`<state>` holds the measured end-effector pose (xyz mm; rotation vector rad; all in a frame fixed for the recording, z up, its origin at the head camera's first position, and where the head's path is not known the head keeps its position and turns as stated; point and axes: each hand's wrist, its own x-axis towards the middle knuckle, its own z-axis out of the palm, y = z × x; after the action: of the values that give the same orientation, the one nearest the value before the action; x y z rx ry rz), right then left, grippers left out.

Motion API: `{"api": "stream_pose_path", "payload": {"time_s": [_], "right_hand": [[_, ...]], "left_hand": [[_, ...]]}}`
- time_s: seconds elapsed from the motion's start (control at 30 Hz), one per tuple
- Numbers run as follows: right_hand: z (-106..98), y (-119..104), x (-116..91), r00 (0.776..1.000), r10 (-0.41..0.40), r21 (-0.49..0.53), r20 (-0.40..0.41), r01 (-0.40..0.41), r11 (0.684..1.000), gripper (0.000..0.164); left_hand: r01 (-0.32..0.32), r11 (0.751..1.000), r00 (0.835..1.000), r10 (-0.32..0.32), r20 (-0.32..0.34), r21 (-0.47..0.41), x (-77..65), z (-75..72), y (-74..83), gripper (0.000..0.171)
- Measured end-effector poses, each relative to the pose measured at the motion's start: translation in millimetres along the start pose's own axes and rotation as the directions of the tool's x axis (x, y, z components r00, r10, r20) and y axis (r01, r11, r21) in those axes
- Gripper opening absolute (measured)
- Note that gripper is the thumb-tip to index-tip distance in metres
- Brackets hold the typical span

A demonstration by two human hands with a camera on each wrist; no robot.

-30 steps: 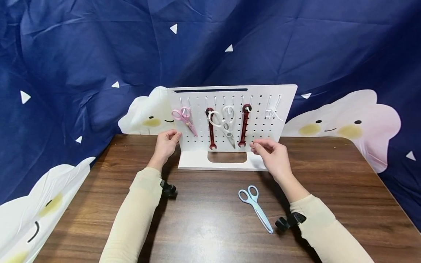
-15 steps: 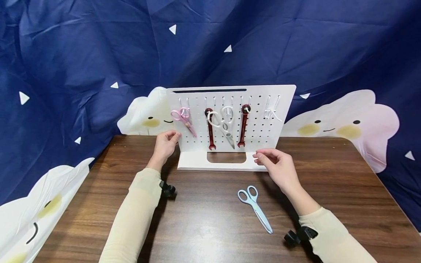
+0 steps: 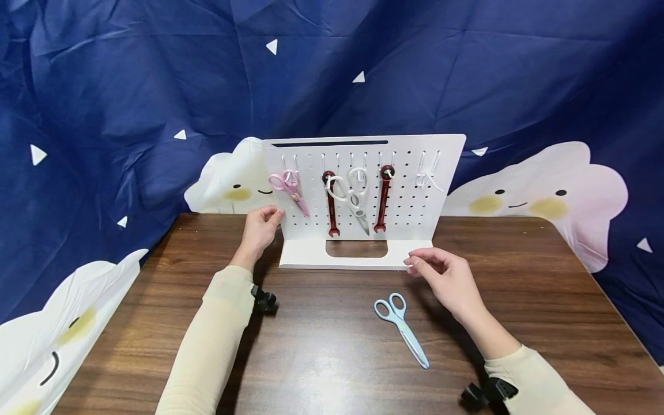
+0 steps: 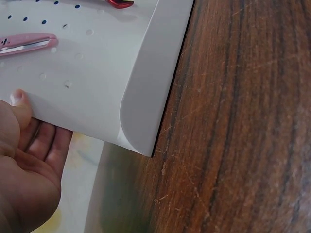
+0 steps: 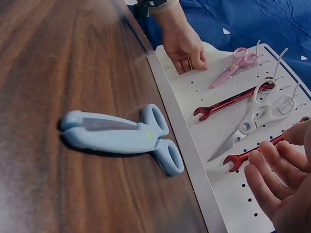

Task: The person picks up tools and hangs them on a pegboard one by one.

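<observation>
In the head view my left hand (image 3: 258,233) holds the left edge of a white pegboard stand (image 3: 436,145). The left wrist view shows its thumb on the front face and fingers behind. Nothing is in my right hand (image 3: 450,279), which hovers by the base's right front corner with loosely bent fingers. From the board's hooks hang pink scissors (image 3: 299,200), a red wrench (image 3: 332,208), white-handled scissors (image 3: 357,200) and a second red wrench (image 3: 383,202). Light blue scissors (image 3: 407,334) lie on the table before the stand, handles toward it.
At the board's right a white hook (image 3: 426,177) carries no tool. The stand is on a brown wooden table (image 3: 311,351), with a dark blue curtain (image 3: 332,69) printed with clouds behind it. A black camera mount (image 3: 489,393) sits on my right wrist.
My right hand has drawn back from the board's lower right, down and to the right, to the base's front corner. The left hand keeps its hold, and the tools hang as before.
</observation>
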<state>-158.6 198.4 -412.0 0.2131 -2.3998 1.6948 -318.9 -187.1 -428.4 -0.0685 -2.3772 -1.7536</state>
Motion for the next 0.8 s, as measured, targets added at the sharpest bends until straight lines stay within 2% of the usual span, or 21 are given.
{"api": "stream_pose_path", "payload": {"time_s": [0.37,0.8], "right_hand": [[-3,2,-17,0.999,0.017,0.058,0.028,-0.018,0.998,0.021],[-4,6,-39,0.993,0.028,0.036,0.117,-0.033,0.999,0.021]], "left_hand": [[0.008,1.000,1.000,-0.008,-0.002,0.003,1.8,-0.1,-1.8,0.024],[0.004,1.000,1.000,-0.003,0.003,-0.015,1.1,0.0,-1.2,0.024]]}}
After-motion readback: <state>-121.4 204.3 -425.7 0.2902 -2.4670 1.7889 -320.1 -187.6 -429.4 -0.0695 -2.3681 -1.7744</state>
